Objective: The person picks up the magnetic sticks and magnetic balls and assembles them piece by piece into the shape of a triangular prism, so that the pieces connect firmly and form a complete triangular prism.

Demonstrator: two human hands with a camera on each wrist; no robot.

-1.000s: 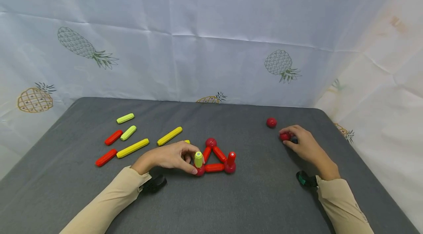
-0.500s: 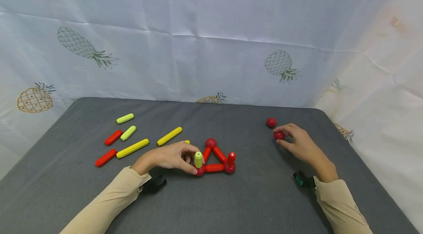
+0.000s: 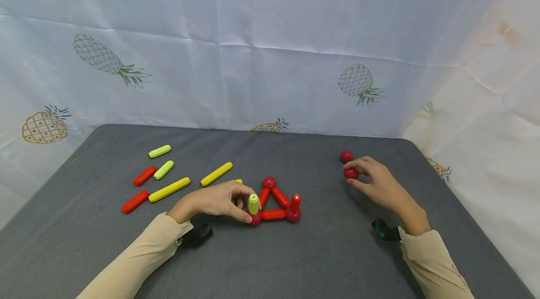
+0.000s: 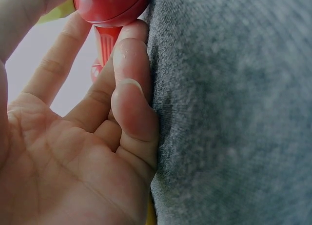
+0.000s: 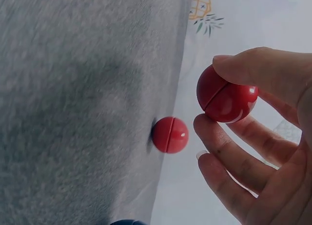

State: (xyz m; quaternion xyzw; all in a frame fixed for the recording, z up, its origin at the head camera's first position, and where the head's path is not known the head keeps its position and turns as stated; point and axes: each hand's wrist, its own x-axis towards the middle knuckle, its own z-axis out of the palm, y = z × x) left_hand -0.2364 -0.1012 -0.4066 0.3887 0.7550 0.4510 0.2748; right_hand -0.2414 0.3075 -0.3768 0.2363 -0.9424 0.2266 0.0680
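In the head view, red balls joined by short red rods (image 3: 274, 214) form a triangle. My left hand (image 3: 217, 201) pinches its near left red ball (image 3: 255, 218), which also shows between thumb and finger in the left wrist view. A lime-green rod (image 3: 253, 204) stands up from that ball; a red rod (image 3: 296, 202) rises from the near right corner. Off to the right, my right hand (image 3: 381, 186) grips a loose red ball (image 5: 227, 94) between thumb and fingers, held off the cloth. Another red ball (image 3: 346, 156) rests just beyond it.
Left of the triangle lie loose red rods (image 3: 145, 175), lime-green rods (image 3: 160, 151) and yellow rods (image 3: 169, 189). Another yellow piece is mostly hidden behind my left hand. A dark blue rounded thing (image 5: 127, 222) peeks in at the right wrist view's bottom. A pineapple-print curtain (image 3: 236, 78) hangs behind the grey table.
My right hand has moved left with the red ball, away from the dark thing beside it, which the hand now hides in the head view. The left hand and the triangle stay put.
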